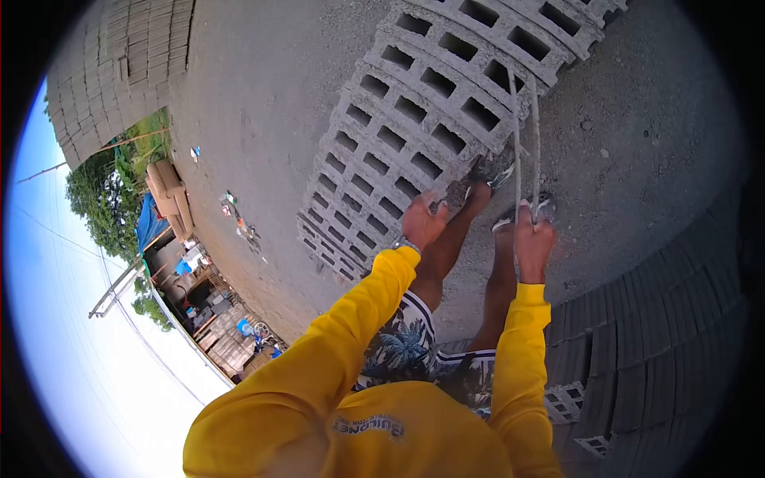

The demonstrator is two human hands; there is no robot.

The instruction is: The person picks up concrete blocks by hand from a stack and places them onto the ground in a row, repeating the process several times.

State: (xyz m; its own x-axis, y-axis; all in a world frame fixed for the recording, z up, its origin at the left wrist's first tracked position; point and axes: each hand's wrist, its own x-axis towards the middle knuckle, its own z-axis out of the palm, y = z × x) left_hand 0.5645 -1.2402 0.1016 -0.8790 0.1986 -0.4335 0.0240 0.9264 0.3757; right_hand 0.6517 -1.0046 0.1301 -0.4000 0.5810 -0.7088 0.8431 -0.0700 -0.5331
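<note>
Rows of grey hollow concrete blocks (410, 109) stand closely packed on the ground in front of me, their rectangular holes facing me. My left hand (422, 221) is closed at the near edge of these rows, fingers curled on the rough grey end of a concrete block (457, 193). In my right hand (534, 239) are two long, thin, pale rods (517, 151), gripped at their lower ends. They run upward side by side, and their far ends overlap the end of a block row in this view. My shoes show between the two hands.
Stacked grey blocks (645, 342) rise close on my right, and another tall stack (127, 72) stands at upper left. Small litter (231, 209) lies on the dusty ground. Beyond are a brown sofa (169, 199) and an open shed (211, 307) with assorted items.
</note>
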